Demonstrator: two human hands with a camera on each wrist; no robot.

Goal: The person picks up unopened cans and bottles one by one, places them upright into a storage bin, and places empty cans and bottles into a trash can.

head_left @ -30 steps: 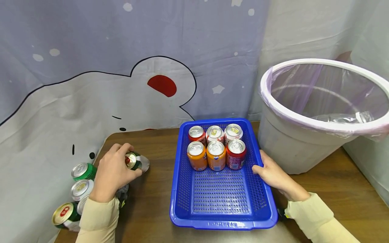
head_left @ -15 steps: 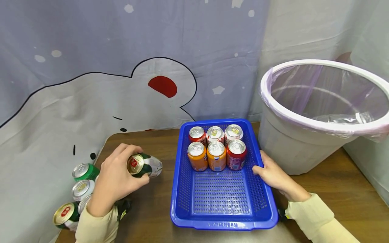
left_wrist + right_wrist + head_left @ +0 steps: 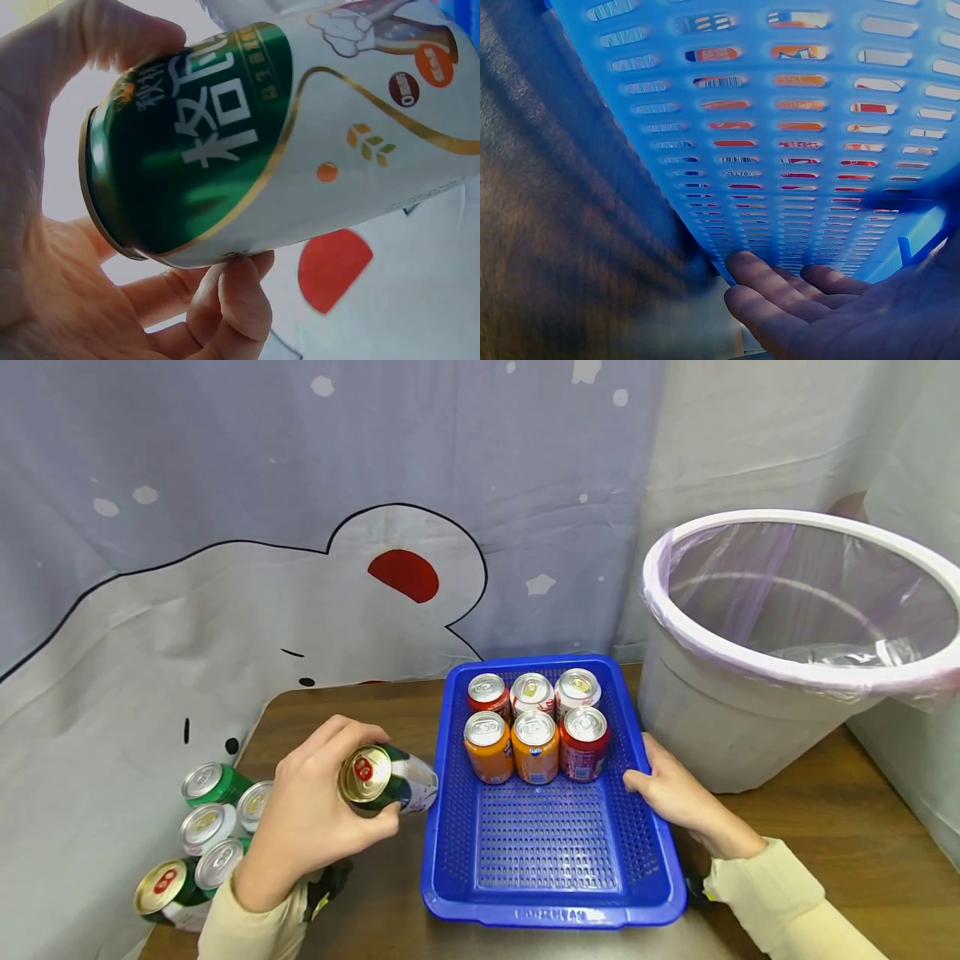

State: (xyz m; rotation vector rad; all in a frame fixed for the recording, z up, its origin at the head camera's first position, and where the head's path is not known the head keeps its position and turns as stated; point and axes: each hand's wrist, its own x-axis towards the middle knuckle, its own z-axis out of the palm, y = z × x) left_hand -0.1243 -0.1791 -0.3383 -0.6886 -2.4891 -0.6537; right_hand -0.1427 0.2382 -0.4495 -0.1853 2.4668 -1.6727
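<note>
A green and white drink can (image 3: 392, 779) with a gold top is gripped by my left hand (image 3: 318, 802), thumb on one side and fingers on the other. It tilts, top towards me, just left of the basket. In the left wrist view the can (image 3: 285, 135) shows a green label with large white characters. My right hand (image 3: 675, 789) holds the right rim of a blue plastic basket (image 3: 551, 910), thumb over the edge. Below, in the right wrist view, its fingers (image 3: 772, 296) lie along the perforated outer wall. Two rows of cans, including an orange can (image 3: 489, 752), stand in the basket's far half.
Several cans, among them a green can (image 3: 213, 785) and a gold-topped can (image 3: 167, 889), stand at the table's left edge. A white bin (image 3: 712, 702) with a plastic liner is right of the basket. A patterned curtain (image 3: 300, 568) hangs behind the wooden table (image 3: 375, 893).
My left hand has carried the green and white can rightwards from the table's left side to near the basket, uncovering more cans behind. The right hand and basket have stayed in place.
</note>
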